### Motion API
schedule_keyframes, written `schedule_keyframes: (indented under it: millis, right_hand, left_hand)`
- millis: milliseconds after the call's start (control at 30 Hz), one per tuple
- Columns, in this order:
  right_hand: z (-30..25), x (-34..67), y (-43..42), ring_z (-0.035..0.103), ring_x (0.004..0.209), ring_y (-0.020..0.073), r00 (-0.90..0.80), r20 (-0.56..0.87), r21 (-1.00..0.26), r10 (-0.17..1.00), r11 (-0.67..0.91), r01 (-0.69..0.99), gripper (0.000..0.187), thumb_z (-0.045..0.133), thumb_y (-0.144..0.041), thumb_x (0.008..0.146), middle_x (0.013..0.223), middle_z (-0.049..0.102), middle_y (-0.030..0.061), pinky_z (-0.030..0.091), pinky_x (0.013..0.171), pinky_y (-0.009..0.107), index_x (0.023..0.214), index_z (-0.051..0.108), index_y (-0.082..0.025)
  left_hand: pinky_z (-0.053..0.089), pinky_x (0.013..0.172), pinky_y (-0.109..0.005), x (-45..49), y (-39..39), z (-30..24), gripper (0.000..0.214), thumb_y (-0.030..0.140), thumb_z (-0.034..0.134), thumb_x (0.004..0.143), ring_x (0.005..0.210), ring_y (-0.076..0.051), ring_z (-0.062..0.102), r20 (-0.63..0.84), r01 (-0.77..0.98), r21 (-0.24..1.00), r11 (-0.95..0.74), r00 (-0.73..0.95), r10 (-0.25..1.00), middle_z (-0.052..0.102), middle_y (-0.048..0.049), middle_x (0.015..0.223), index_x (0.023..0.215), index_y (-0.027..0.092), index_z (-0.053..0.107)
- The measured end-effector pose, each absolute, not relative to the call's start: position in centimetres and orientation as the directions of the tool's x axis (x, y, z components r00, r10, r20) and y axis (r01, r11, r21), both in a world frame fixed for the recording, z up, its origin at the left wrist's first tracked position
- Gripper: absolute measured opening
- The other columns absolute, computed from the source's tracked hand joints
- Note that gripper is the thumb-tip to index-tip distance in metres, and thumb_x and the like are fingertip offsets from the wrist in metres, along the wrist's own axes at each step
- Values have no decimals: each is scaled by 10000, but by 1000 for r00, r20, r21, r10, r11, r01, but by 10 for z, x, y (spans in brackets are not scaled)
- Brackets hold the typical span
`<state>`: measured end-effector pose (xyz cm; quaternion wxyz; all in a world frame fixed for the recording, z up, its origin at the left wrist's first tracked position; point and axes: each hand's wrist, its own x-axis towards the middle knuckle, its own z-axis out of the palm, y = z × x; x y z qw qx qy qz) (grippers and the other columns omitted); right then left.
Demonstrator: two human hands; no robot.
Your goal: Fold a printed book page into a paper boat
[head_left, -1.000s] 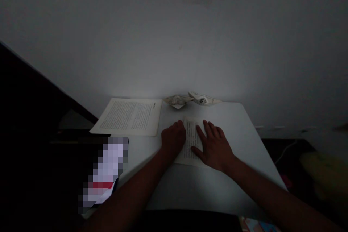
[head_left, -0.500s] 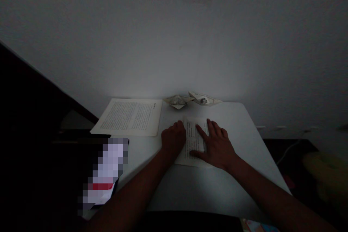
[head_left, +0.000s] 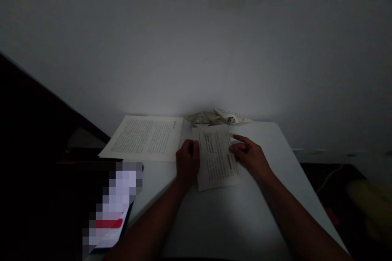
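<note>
A printed sheet of paper (head_left: 216,159), folded to a narrow oblong as far as I can see, is between my hands over the white table. My left hand (head_left: 187,162) is closed on its left edge, thumb along the print. At the right edge, my right hand (head_left: 249,157) pinches the paper with thumb and bent fingers, the index finger stretched out past it. Just behind the sheet, two folded paper boats sit against the wall: a left boat (head_left: 201,118), partly hidden by the sheet, and a right boat (head_left: 232,117).
Printed pages (head_left: 147,136) lie at the table's back left. A lit phone (head_left: 118,208), its screen blurred out, is at the left edge. The white table (head_left: 211,220) meets a grey wall (head_left: 153,49). A pale cable (head_left: 332,173) runs right of the table.
My right hand was spread flat on the paper and now pinches its right edge. The paper has come up nearer the boats, showing a different printed face. My left hand has shifted slightly left.
</note>
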<state>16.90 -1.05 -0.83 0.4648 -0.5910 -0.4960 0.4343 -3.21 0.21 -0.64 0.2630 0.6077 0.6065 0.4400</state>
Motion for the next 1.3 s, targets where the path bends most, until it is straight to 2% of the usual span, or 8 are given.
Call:
schedule_keyframes:
  millis: [133, 267, 433, 600, 833, 1033, 1200, 1300]
  right_hand:
    - [-6, 177, -12, 490, 469, 94, 64, -83, -984, 995, -92, 151, 457, 672, -375, 690, 607, 579, -38, 405, 464, 250, 1070, 588, -136]
    - [4, 195, -6, 543, 547, 116, -178, -92, -949, 980, -32, 315, 345, 613, -354, 747, 705, 647, 8, 448, 518, 275, 1028, 611, -155]
    - [12, 190, 2, 621, 696, 166, -249, -33, -872, 968, 93, 480, 301, 539, -352, 818, 827, 691, 58, 509, 643, 333, 1043, 617, -166]
    - [5, 172, -10, 644, 789, 186, -160, 94, -704, 983, 179, 687, 357, 581, -377, 799, 1017, 673, 69, 526, 716, 356, 1120, 593, -224]
    - [-7, 171, -22, 542, 1068, 241, -316, 205, -453, 926, 376, 808, 404, 633, -337, 777, 1138, 603, 95, 430, 931, 441, 1155, 579, -206]
    - [-11, 175, -19, 548, 1051, 241, -304, 196, -417, 932, 360, 834, 410, 626, -341, 783, 1136, 607, 85, 442, 892, 447, 1174, 571, -231]
    - [-8, 180, -17, 567, 1048, 228, -334, 198, -449, 921, 389, 805, 410, 601, -291, 799, 1132, 633, 67, 444, 900, 429, 1203, 555, -241]
    - [-2, 183, -17, 582, 1020, 216, -358, 212, -472, 909, 416, 777, 372, 559, -251, 826, 1096, 656, 59, 455, 886, 407, 1198, 558, -229]
  left_hand:
    - [365, 521, -202, -39, 1, -4, 340, 424, 441, 867, 550, -103, 495, 202, 468, 872, -146, -72, 977, 531, 25, 584, 680, 159, 544]
    - [301, 484, -214, -49, 1, 4, 427, 472, 479, 828, 470, -94, 423, 264, 629, 761, -156, -82, 961, 437, 34, 476, 538, 159, 504]
    - [313, 495, -211, -51, 0, 7, 364, 415, 489, 820, 476, -89, 422, 257, 617, 764, -189, -23, 966, 443, 40, 494, 559, 163, 501]
    - [333, 496, -204, -50, -1, 0, 340, 422, 464, 831, 505, -95, 430, 188, 515, 844, -146, -30, 982, 439, 45, 516, 610, 166, 506]
    - [318, 527, -222, -53, 1, 4, 319, 393, 500, 808, 501, -95, 444, 199, 667, 721, -184, 55, 978, 483, 31, 524, 597, 157, 539]
    - [331, 545, -239, -63, 7, 10, 424, 506, 474, 823, 530, -115, 478, 127, 737, 666, -113, 38, 991, 528, 16, 544, 588, 164, 560]
    - [311, 501, -228, -68, 7, 20, 408, 489, 506, 816, 464, -92, 426, 261, 736, 669, -103, -102, 960, 476, 40, 486, 563, 169, 503]
    - [337, 505, -223, -64, 3, 25, 338, 414, 536, 812, 454, -82, 423, 333, 729, 646, -228, 1, 943, 470, 45, 484, 580, 171, 504]
